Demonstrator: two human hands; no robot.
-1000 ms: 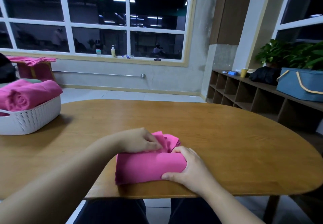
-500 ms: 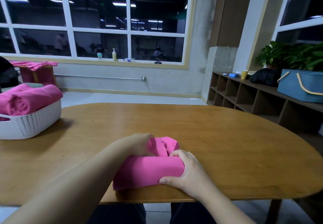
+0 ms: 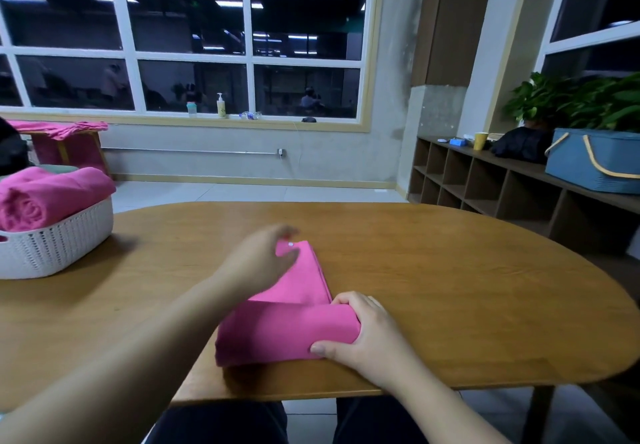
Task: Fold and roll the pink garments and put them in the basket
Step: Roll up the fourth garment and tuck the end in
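While right hand (image 3: 363,336) grips 1 garment (image 3: 287,329), blurred left hand (image 3: 258,263) hovers open; basket (image 3: 55,246) holds 2 rolls (image 3: 52,198).

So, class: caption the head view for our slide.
Right hand grips a half-rolled pink garment on the oval wooden table.

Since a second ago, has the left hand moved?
Yes. The left hand slid away from the roll, toward the table's far edge, along the pink garment.

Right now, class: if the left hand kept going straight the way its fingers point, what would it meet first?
The left hand points over the garment's far end. Beyond lies only bare table; depth is unclear.
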